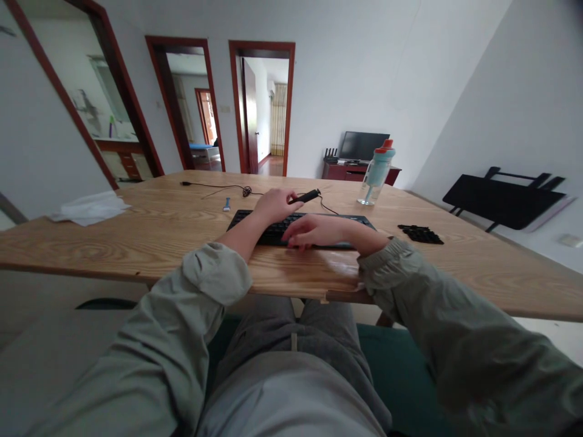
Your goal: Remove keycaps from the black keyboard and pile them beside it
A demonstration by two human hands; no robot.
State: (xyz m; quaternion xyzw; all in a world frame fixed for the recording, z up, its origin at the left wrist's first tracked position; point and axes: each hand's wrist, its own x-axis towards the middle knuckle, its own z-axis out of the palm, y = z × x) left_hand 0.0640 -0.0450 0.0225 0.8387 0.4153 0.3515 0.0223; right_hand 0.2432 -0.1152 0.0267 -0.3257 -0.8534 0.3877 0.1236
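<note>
Near table (136,230) edge, left fingers (288,197) pinch a tool (307,196); right fingers (298,233) flat on keyboard (246,217).

Posture: both arms are held forward and converged ahead of the torso.
The left arm (191,315) is extended from a bent elbow, with the forearm bared. The left hand (274,206) is curled knuckles up, its fingertips pinched together. The right arm (437,315) is brought in from the right. The right hand (314,230) is laid flat, palm down, fingers stretched leftward, just nearer the body.
</note>
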